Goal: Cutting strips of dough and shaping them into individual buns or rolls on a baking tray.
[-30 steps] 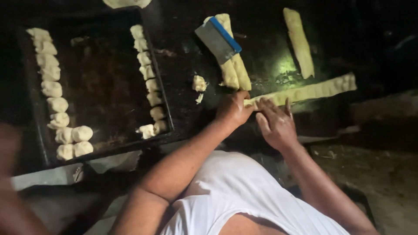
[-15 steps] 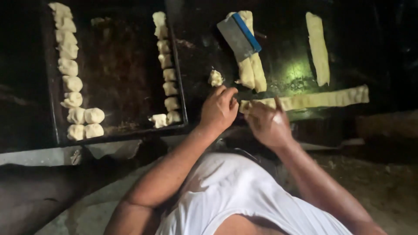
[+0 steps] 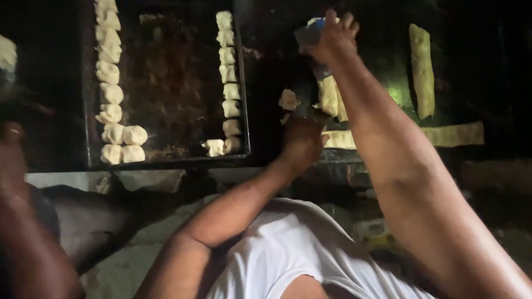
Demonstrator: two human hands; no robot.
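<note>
My right hand [image 3: 332,36] reaches far over the dark work surface and is closed on a metal dough scraper with a blue handle [image 3: 308,33]. The scraper lies on top of two pale dough logs [image 3: 328,95]. My left hand [image 3: 302,138] sits nearer to me, fingers curled on the left end of a long flat dough strip [image 3: 451,134] that runs off to the right. A small cut piece of dough [image 3: 288,99] lies just beyond my left hand.
A dark baking tray [image 3: 166,83] on the left holds a left column [image 3: 109,72] and a right column [image 3: 227,77] of several dough pieces. Another dough log [image 3: 422,69] lies at the far right. Another person's arm [image 3: 22,221] is at the left edge.
My right hand left the end of the dough strip, moved away from me and took hold of the scraper. My left hand stayed at the strip's left end.
</note>
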